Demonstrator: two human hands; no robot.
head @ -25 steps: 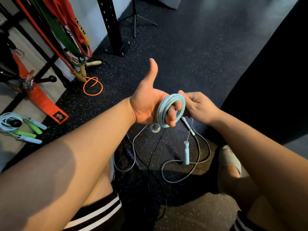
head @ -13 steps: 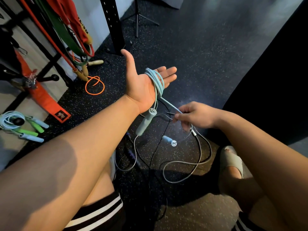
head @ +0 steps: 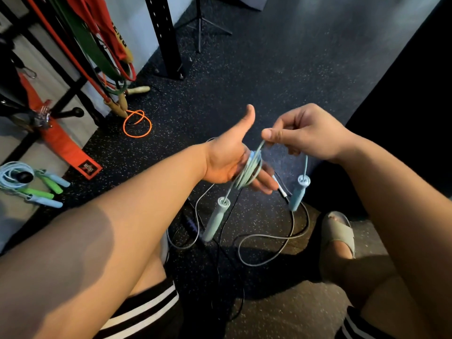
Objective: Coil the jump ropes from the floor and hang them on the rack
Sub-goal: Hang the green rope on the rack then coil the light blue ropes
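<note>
A grey rope (head: 269, 237) lies loose on the floor. Above it, the left hand (head: 227, 162), fingers straight, carries the coiled light blue jump rope (head: 249, 171). The right hand (head: 305, 135), pinching its tail, has risen, lifting the second handle (head: 299, 192) clear. Winding looks nearly finished.

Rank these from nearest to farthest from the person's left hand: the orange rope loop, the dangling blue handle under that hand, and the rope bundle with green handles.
1. The blue handle, dangling just below the left hand.
2. The orange rope loop, on the floor up and left.
3. The rope bundle with green handles, at the far left edge.
</note>
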